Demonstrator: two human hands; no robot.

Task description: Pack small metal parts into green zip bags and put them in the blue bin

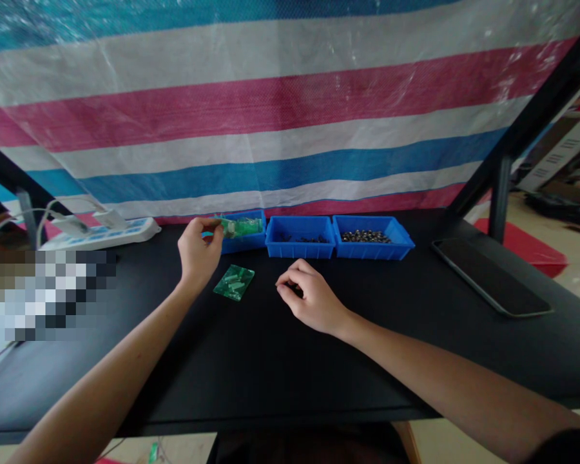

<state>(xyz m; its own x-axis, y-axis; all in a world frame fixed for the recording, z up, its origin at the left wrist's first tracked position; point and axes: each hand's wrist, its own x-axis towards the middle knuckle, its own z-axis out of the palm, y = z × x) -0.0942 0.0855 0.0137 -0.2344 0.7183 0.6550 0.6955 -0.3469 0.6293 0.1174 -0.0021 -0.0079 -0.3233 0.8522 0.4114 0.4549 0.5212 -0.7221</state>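
Observation:
My left hand (199, 252) is closed in a pinch at the leftmost blue bin (244, 242). Its fingertips meet the left end of a shiny green plastic packet (244, 226), which lies over or in that bin; the bin's inside is mostly hidden. On the black table below lies another flat green packet (234, 282) with pale pieces showing through. My right hand (314, 296) hovers low over the table in front of the middle blue bin (299, 250), thumb and fingers curled together. Whatever is between those fingertips is too small or hidden to make out.
Small dark parts lie in the middle bin. The right blue bin (374, 251) holds many small shiny metal parts. A phone (490, 277) lies at the right, a power strip (101, 236) with plugs at the back left. Striped plastic sheeting (280, 109) hangs behind the table (251, 374).

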